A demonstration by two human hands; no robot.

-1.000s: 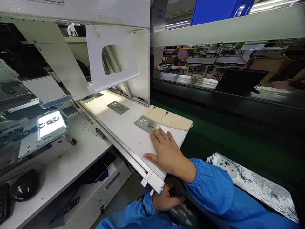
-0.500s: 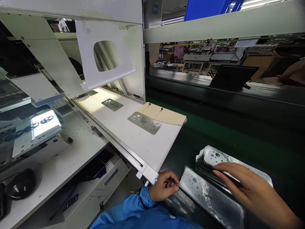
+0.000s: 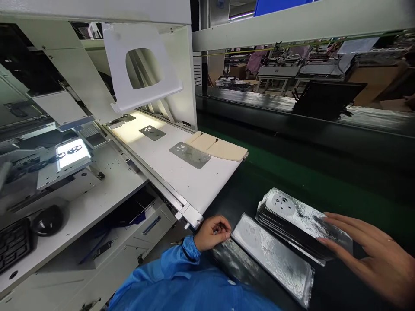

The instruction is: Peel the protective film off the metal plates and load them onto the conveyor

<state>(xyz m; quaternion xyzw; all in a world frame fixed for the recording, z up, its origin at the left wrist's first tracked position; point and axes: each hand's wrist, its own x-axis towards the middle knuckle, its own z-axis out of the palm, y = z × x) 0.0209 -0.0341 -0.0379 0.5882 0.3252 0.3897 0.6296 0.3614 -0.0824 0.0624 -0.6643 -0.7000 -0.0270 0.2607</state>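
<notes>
My right hand (image 3: pixel 372 248) spans the near end of the top phone back panel (image 3: pixel 303 216) on a stack, fingers at one long edge and thumb at the other. This panel is shiny, with camera holes at its far end. Darker panels lie fanned beneath it. Beside the stack, a second pile of phone back panels (image 3: pixel 272 259) lies under clear, wrinkled film. My left hand (image 3: pixel 212 233) is curled closed at that pile's upper left corner, thumb against the fingers; anything in its pinch is hidden.
A white conveyor belt (image 3: pixel 194 190) carries several grey panels toward a lit machine opening. A beige guide plate (image 3: pixel 218 146) sits along its right side. Left stands a bench with a mouse (image 3: pixel 48 220) and keyboard (image 3: pixel 14 244). A dark green-black surface (image 3: pixel 259 172) runs behind the stacks.
My right hand has slid from the camera-hole end to the other end of the stack. My left hand stays by the film-covered pile. The view has shifted slightly.
</notes>
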